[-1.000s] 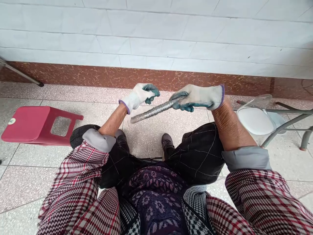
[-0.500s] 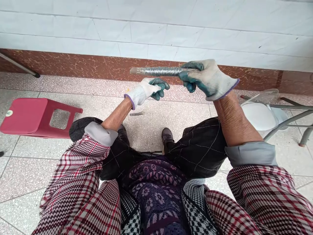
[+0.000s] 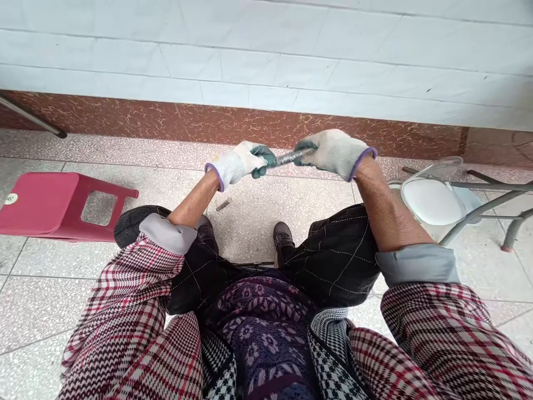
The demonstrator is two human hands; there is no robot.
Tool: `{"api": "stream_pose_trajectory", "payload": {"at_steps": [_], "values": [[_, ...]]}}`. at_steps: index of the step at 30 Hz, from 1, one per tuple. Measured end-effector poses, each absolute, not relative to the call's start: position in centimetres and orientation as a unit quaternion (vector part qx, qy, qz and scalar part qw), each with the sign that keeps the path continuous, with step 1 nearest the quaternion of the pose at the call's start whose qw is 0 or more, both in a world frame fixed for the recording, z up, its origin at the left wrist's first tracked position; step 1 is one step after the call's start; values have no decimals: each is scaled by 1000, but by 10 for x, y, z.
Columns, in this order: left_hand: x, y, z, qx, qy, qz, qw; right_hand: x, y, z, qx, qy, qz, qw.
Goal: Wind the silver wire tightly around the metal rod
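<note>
Far left: thin metal leg slants down to the floor by the brown skirting. Red plastic stool lies tipped on its side, well apart from the hands, open tile between it and the left knee. Small grey metal piece lies loose on the floor just beside the left shoe, below the left forearm. Left hand, gloved, grip closed on the left end of the wire-wrapped rod. Rod held roughly level, slightly higher at the right, in the air above the floor ahead of both knees, near the skirting edge; only a short middle length shows between the gloves. Right hand, gloved, grip closed over the rod's right end; that end is hidden under the glove. Right shoe sits under the rod, clear tile around it. Far right: clear plastic container with white inside, tilted, touching the grey metal frame, near the right forearm, tight room on that side.
</note>
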State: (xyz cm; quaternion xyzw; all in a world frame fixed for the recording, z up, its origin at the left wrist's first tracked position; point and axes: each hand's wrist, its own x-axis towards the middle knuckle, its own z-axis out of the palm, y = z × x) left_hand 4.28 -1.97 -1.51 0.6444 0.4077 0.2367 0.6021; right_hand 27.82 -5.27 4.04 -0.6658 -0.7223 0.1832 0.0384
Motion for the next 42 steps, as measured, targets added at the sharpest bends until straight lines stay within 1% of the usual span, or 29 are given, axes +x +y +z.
{"api": "stream_pose_trajectory", "payload": {"at_steps": [1,2,3,4,6,7,8,9,11,15,17,20,23,25,26,28,30,33,36,39,42], "values": [[44,-20,-17,638,400,235,614,276,-51,42,-677,-721,148,33],[46,-20,-20,631,390,234,628,274,-50,44,-691,-711,122,49],[47,-20,-22,624,380,235,641,273,-51,47,-703,-695,119,88],[48,-20,-25,618,371,239,651,272,-52,49,-709,-674,145,147],[49,-18,-28,610,362,245,661,271,-56,54,-683,-621,258,286],[49,-18,-30,610,359,245,662,271,-58,56,-656,-597,316,337],[48,-17,-31,613,355,245,662,271,-61,57,-627,-584,361,367],[47,-16,-31,619,354,244,657,270,-64,59,-601,-583,394,378],[45,-16,-31,631,356,249,643,271,-70,62,-570,-604,437,347],[39,-18,-20,632,363,287,622,274,-76,68,-522,-665,485,224],[36,-17,-10,626,393,307,600,277,-76,69,-513,-668,495,212],[29,-17,6,614,416,328,585,282,-74,66,-514,-653,503,236],[20,-20,18,616,354,235,663,281,-71,63,-489,-648,513,280],[13,-24,22,616,320,181,697,279,-68,62,-494,-648,503,287],[10,-25,24,620,307,177,700,277,-67,62,-508,-648,491,284],[4,-24,26,632,286,195,693,273,-64,64,-536,-643,466,285],[0,-19,29,622,284,209,699,270,-61,64,-545,-630,458,311],[-3,-6,32,541,301,238,748,267,-57,61,-518,-600,484,370],[-1,1,37,457,305,324,770,263,-53,56,-487,-578,507,414],[5,3,41,473,295,375,740,260,-50,51,-463,-576,526,421],[16,5,39,556,332,370,666,261,-46,44,-469,-582,541,385]]}}
